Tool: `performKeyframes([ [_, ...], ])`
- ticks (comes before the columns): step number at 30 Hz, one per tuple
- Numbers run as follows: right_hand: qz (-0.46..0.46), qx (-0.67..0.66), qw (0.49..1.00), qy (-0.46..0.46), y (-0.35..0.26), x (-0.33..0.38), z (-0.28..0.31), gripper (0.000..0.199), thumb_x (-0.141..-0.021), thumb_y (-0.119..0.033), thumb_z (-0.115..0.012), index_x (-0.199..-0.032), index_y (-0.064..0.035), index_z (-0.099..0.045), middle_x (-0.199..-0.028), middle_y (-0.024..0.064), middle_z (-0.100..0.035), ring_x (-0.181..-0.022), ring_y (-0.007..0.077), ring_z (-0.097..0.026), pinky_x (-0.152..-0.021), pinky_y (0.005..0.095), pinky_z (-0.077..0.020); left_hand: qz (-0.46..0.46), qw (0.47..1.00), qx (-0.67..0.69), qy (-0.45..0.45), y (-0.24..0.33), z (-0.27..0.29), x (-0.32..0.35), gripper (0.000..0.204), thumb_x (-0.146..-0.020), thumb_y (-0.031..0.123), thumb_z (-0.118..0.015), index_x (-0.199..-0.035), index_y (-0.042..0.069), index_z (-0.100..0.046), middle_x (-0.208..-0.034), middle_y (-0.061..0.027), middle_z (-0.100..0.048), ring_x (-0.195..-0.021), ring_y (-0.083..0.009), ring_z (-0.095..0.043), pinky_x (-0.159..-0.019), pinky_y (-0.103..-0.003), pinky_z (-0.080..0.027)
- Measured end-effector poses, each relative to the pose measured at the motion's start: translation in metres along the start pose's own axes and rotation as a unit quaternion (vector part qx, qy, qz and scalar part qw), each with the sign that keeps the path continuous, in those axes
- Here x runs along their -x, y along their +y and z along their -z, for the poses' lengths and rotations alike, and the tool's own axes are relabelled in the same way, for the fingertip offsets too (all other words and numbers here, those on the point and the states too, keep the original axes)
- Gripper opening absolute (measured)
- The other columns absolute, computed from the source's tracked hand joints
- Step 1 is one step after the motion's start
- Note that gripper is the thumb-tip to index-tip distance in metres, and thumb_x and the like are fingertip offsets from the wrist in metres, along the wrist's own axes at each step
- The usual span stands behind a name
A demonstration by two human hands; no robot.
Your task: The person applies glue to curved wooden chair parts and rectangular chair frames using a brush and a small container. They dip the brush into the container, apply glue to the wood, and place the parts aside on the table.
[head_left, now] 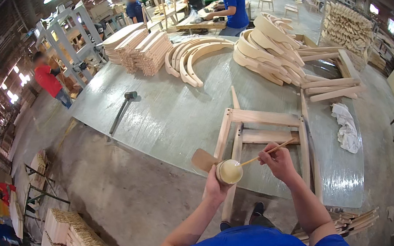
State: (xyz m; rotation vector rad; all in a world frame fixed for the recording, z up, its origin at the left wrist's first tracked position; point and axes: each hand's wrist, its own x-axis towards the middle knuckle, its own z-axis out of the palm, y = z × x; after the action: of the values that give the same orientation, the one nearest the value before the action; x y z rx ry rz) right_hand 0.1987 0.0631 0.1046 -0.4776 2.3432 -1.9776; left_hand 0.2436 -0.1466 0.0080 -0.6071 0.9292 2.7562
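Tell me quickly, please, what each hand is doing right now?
Left hand: closed around a small cup of pale glue.
Right hand: closed on a thin stick, its tip at the cup.

Stick [266,153] tip sunk in the cup [229,171], unseen. Left hand [214,187] fingers hidden behind that cup. Cup contents unclear. Frame [259,134] lower leg hidden behind the cup.
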Motion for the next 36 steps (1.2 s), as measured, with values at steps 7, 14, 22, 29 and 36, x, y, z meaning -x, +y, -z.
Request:
performKeyframes([
  [7, -0.026, 0.044, 0.998, 0.035, 0.002, 0.027, 0.054, 0.019, -0.087, -0.014, -0.057, -0.076, 0.0010, -0.052, -0.066, 0.0062, -0.061, -0.061, 0.0108, -0.059, -0.059, 0.0256, -0.0480, 0.026, 0.999, -0.015, -0.013, -0.051, -0.077, 0.002, 0.042, -0.095, 0.044, -0.033, -0.116, 0.013, -0.051, -0.108, -0.0010, -0.060, -0.088, -0.0168, -0.060, -0.068, -0.033, -0.049],
  [14, -0.102, -0.076, 0.987, 0.094, 0.028, 0.049, 0.146, 0.018, -0.090, -0.017, -0.056, -0.080, -0.0030, -0.051, -0.068, 0.0069, -0.060, -0.057, 0.0113, -0.058, -0.054, 0.0240, -0.0490, 0.030, 0.997, -0.014, -0.076, -0.118, -0.140, -0.011, 0.048, -0.096, 0.044, -0.026, -0.121, 0.008, -0.048, -0.118, -0.0099, -0.056, -0.108, -0.0255, -0.055, -0.089, -0.045, -0.047],
  [22, -0.036, -0.141, 0.981, 0.130, 0.053, 0.082, 0.220, 0.015, -0.091, -0.013, -0.055, -0.083, -0.0018, -0.051, -0.072, 0.0073, -0.061, -0.063, 0.0125, -0.060, -0.059, 0.0264, -0.0507, 0.025, 0.998, -0.011, -0.060, -0.188, -0.187, -0.021, 0.048, -0.095, 0.044, -0.026, -0.120, 0.010, -0.049, -0.116, -0.0082, -0.057, -0.105, -0.0245, -0.057, -0.084, -0.045, -0.049],
  [29, -0.027, -0.023, 0.994, 0.101, 0.049, 0.070, 0.241, 0.016, -0.090, -0.014, -0.057, -0.084, -0.0003, -0.051, -0.071, 0.0069, -0.061, -0.063, 0.0105, -0.059, -0.057, 0.0233, -0.0500, 0.001, 0.998, 0.026, -0.050, -0.199, -0.199, -0.034, 0.043, -0.095, 0.040, -0.033, -0.118, 0.008, -0.050, -0.117, -0.0075, -0.057, -0.107, -0.0230, -0.056, -0.088, -0.042, -0.048],
  [36, -0.158, -0.269, 0.943, 0.115, 0.080, 0.045, 0.251, 0.013, -0.089, -0.014, -0.058, -0.087, -0.0030, -0.051, -0.074, 0.0101, -0.062, -0.060, 0.0150, -0.060, -0.056, 0.0268, -0.0522, 0.015, 0.996, 0.061, -0.060, -0.191, -0.211, -0.059, 0.043, -0.096, 0.040, -0.033, -0.118, 0.007, -0.051, -0.117, -0.0078, -0.057, -0.108, -0.0248, -0.055, -0.091, -0.044, -0.045],
])
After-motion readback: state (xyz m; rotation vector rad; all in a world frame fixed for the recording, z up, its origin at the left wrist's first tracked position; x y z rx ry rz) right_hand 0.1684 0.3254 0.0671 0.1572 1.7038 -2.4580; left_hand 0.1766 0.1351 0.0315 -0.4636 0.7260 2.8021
